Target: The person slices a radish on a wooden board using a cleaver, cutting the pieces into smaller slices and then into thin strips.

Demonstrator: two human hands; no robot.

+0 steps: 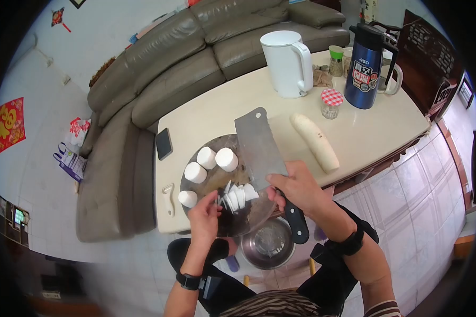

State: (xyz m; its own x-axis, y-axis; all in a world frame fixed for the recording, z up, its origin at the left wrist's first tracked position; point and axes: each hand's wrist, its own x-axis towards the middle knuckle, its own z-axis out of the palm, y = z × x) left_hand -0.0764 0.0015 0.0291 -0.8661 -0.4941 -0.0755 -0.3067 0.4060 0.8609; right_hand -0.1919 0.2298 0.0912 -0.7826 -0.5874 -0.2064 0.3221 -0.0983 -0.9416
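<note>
My right hand (pixel 300 190) is closed on a cleaver (pixel 260 148), around its black handle and the base of the blade. Its broad blade tilts up over the right part of a round dark cutting board (pixel 217 186). On the board, thin white radish slices (pixel 239 197) lean together in a row. My left hand (pixel 204 214) is at the left end of these slices, fingers curled inward; what they pinch, if anything, is too small to make out. Several thick radish chunks (pixel 226 159) stand on the board's far and left side. A long peeled white radish (pixel 316 141) lies right of the blade.
Left of the board are a white peeler (pixel 167 199) and a dark phone (pixel 164 143). A white kettle (pixel 285 66), a checked-lid jar (pixel 330 103) and a blue thermos (pixel 363 71) stand farther back. Below the table edge sits a metal bowl (pixel 247 252). A sofa (pixel 185 87) borders the table.
</note>
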